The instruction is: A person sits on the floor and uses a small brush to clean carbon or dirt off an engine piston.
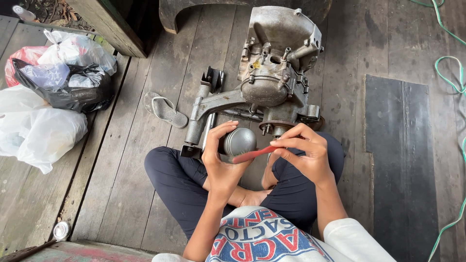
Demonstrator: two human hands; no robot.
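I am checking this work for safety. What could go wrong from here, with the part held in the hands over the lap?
1. The left hand holds the round grey metal part in the air over the crossed legs; it may slip and land on a leg or the wooden floor.
2. The right hand pinches the red brush lightly; it could flick dirt upward.
3. The engine lies close to the knees; a bump may hurt.

**Around the wooden floor**

A grey engine casing [279, 68] stands on the plank floor [126, 184] near its far edge. A grey sandal [165, 109] lies left of it. Plastic bags [48, 92] pile at the left edge; a green hose [454, 77] runs along the right.
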